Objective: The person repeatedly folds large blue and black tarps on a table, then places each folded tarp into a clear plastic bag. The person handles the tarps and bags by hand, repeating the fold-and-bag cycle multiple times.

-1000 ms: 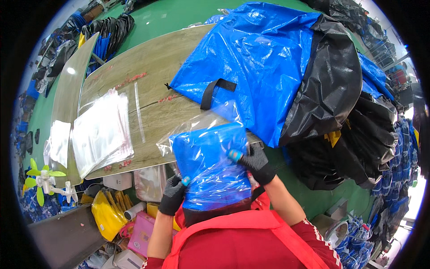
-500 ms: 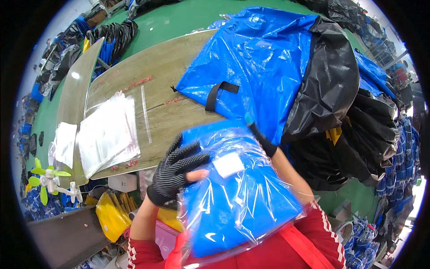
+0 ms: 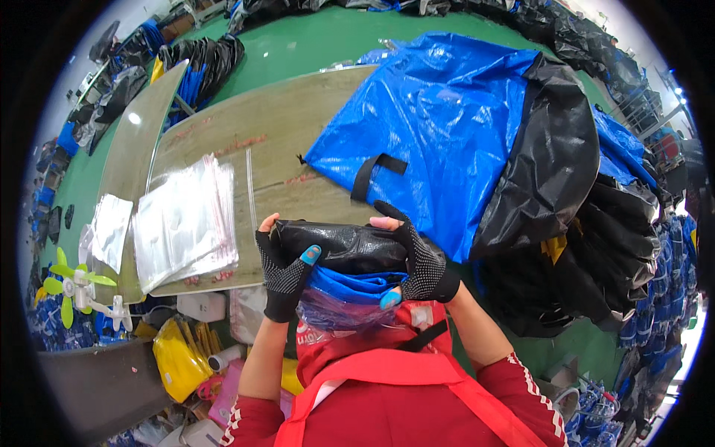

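Observation:
My left hand (image 3: 285,270) and my right hand (image 3: 423,264) wear black gloves with pale dots; a few bare fingertips stick out and both thumb tips are blue. Between them they grip the two ends of a folded tarp bundle (image 3: 342,246), in front of my chest. Its far side shows glossy black and its near side blue layers. Clear plastic bag film (image 3: 339,314) wraps the lower part and hangs toward me. Beyond my right hand, a large blue tarp cover (image 3: 439,127) with a black end and a black strap lies over the table.
At the left on the wood-grain table (image 3: 290,123) lies a pile of clear plastic bags (image 3: 186,223). A small green-bladed fan (image 3: 74,287) stands by the near left corner. Yellow folded pieces (image 3: 179,357) sit below the table edge. Black sheeting (image 3: 596,261) hangs at the right.
The bagged bundle has been tipped up, so its black folded edge now faces up instead of its flat blue face. Both hands now hold its ends, thumbs toward me.

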The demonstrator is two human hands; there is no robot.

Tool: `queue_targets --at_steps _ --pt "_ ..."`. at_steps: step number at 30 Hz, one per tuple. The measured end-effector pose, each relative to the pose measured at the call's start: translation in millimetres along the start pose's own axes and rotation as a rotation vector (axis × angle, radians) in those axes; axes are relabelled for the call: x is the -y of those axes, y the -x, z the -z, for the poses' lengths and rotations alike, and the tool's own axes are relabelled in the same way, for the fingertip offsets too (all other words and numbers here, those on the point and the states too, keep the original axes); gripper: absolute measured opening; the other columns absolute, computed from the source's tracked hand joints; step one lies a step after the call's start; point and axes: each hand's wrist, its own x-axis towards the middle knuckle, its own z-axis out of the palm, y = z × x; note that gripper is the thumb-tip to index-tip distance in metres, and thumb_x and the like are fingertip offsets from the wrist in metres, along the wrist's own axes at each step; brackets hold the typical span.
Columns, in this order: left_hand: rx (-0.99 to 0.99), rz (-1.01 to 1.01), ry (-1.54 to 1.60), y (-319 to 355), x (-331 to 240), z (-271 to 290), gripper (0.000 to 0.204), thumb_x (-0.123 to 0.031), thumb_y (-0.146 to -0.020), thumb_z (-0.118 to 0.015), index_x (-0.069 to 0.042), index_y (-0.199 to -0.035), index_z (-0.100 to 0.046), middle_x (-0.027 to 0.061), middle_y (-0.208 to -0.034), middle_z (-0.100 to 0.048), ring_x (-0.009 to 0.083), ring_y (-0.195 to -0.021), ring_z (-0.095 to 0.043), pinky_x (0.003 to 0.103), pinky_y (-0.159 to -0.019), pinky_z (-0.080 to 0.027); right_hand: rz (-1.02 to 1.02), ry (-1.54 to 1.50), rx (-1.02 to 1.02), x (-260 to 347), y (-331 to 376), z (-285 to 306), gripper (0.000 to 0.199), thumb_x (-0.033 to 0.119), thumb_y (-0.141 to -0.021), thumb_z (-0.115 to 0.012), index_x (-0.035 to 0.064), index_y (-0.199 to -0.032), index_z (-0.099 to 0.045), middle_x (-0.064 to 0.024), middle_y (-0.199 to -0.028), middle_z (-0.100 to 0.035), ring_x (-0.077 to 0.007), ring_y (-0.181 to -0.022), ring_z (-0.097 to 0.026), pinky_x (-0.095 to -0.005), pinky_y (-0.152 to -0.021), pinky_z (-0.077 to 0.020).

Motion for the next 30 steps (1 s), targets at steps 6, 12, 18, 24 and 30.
queue_targets --at_steps 6,12,18,24,30 --pt "0.200 -0.043 0.336 13.5 6.9 -1.6 0.107 -0.051 -0.064 -0.085 -0.009 -0.144 -0.028 0.0176 -0.148 -0.031 0.0241 -0.125 -0.046 0.038 -0.104 -0.040 -0.168 0.068 -0.111 -23.1 11.4 5.2 0.050 0.018 -0.078 -0.080 0.0043 -0.121 -0.058 -0.0114 -0.122 -0.058 -0.0203 -0.112 -0.058 -0.0339 -0.095 -0.0481" --pt "0.398 -0.288 -0.297 4.9 12.3 30.0 0.056 -0.036 -0.072 -0.083 -0.008 -0.115 -0.060 0.0207 -0.155 -0.023 0.0308 -0.132 -0.043 0.041 -0.102 -0.043 0.036 0.220 -0.014 -23.9 16.9 14.5 0.056 0.018 -0.075 -0.082 0.0136 -0.126 -0.058 -0.0201 -0.139 -0.042 -0.0332 -0.123 -0.051 -0.0411 -0.098 -0.0458" --pt "0.145 -0.178 -0.322 4.6 33.6 14.7 0.022 -0.021 -0.080 -0.076 -0.005 -0.089 -0.065 0.0205 -0.143 -0.043 0.0268 -0.112 -0.056 0.037 -0.089 -0.046 0.015 0.301 -0.049 -33.0 17.4 14.8 0.034 0.020 -0.072 -0.083 0.0164 -0.105 -0.074 -0.0174 -0.133 -0.050 -0.0346 -0.119 -0.054 -0.0398 -0.098 -0.0462" --pt "0.174 -0.113 -0.300 1.5 25.1 22.6 0.019 -0.018 -0.084 -0.070 -0.003 -0.096 -0.071 0.0216 -0.140 -0.047 0.0297 -0.121 -0.053 0.039 -0.097 -0.045 0.010 0.324 0.033 -36.3 14.4 22.6 0.044 0.026 -0.072 -0.083 0.0145 -0.113 -0.071 -0.0191 -0.145 -0.040 -0.0319 -0.122 -0.051 -0.0413 -0.101 -0.0442" --pt "0.285 -0.382 -0.383 -4.5 17.8 36.5 0.014 -0.013 -0.086 -0.067 -0.004 -0.097 -0.069 0.0233 -0.153 -0.028 0.0346 -0.134 -0.043 0.041 -0.106 -0.038 -0.235 0.130 0.031 -34.8 20.3 20.5 0.055 0.009 -0.069 -0.083 0.0209 -0.120 -0.068 -0.0171 -0.144 -0.037 -0.0337 -0.121 -0.051 -0.0416 -0.099 -0.0475"
